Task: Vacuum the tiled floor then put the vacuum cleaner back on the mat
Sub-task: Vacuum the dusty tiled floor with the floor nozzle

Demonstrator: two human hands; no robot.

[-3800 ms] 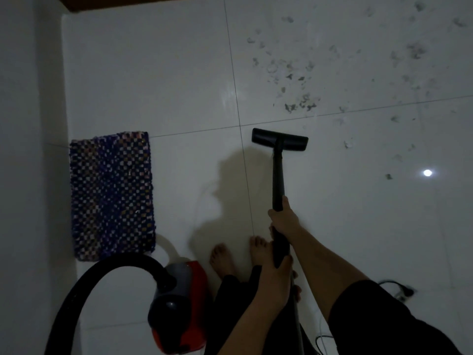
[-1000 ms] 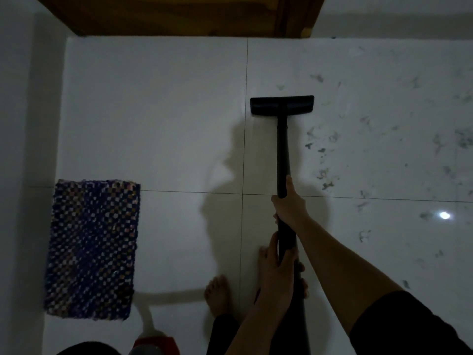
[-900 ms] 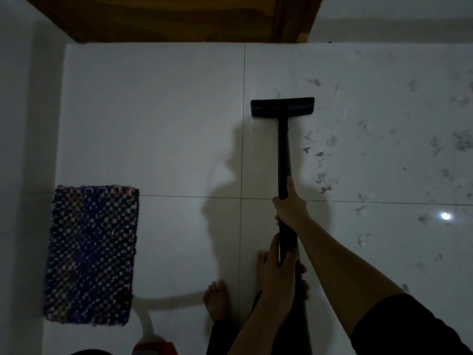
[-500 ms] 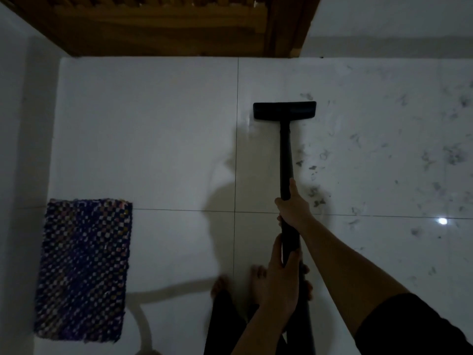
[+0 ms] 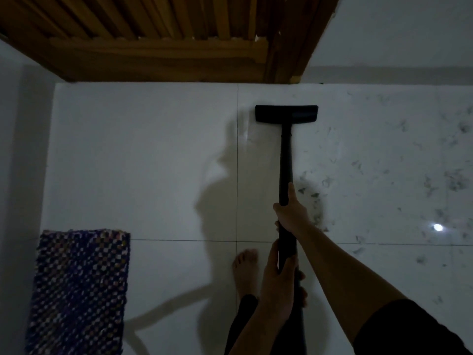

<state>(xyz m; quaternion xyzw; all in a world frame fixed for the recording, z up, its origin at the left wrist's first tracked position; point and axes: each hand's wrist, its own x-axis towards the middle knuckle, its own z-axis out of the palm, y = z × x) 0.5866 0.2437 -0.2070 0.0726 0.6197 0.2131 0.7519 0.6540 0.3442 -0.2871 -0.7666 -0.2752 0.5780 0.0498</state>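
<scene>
Both hands hold the black vacuum wand (image 5: 286,160), which points straight ahead. My right hand (image 5: 291,212) grips it higher up; my left hand (image 5: 277,283) grips it lower, close to my body. The flat black nozzle head (image 5: 286,114) lies on the white tiled floor (image 5: 143,160), near the far wall. Dark scraps of debris (image 5: 316,198) lie scattered on the tiles right of the wand. The blue-purple checkered mat (image 5: 79,290) lies at the lower left. The vacuum's body is out of view.
A slatted wooden door (image 5: 158,37) stands ahead at the top, with a white wall (image 5: 399,34) to its right. Another white wall (image 5: 20,162) runs along the left. My bare foot (image 5: 245,270) is on the tile left of the wand.
I have stepped forward: the door now fills the top, the mat has slid lower, and the red vacuum body has left the view. The nozzle sits nearer the far wall.
</scene>
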